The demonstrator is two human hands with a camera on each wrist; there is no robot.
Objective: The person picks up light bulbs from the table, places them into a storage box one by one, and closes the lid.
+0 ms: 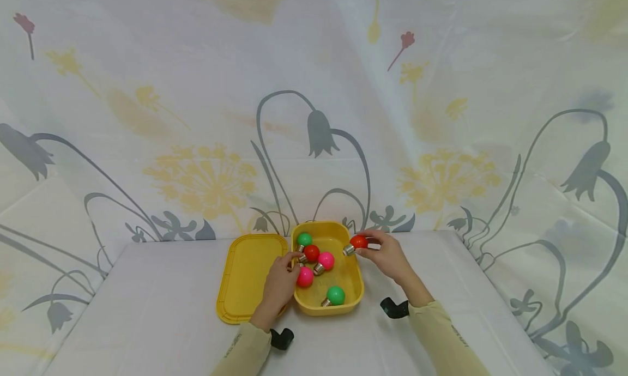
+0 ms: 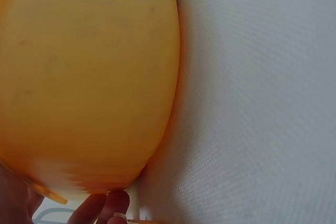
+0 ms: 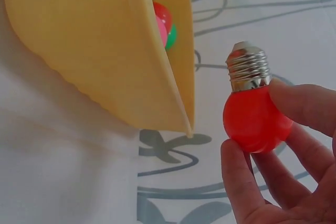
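My right hand (image 1: 390,259) pinches a red light bulb (image 1: 360,241) between thumb and fingers, over the right rim of a yellow bin (image 1: 351,280). In the right wrist view the bulb (image 3: 257,119) has its silver screw base pointing up, beside the bin's wall. On the bin's left side, my left hand (image 1: 281,282) grips the rim, its fingertips (image 2: 117,201) against the outer wall in the left wrist view. Inside lie a red bulb (image 1: 311,253), two pink bulbs (image 1: 326,260) and two green bulbs (image 1: 336,295).
Left of the bin, a flat yellow lid (image 1: 245,278) lies on the white-covered table (image 1: 167,299), partly behind my left hand. A flower-patterned cloth (image 1: 314,174) rises behind the table's far edge. Black wrist devices (image 1: 394,308) sit by both sleeves.
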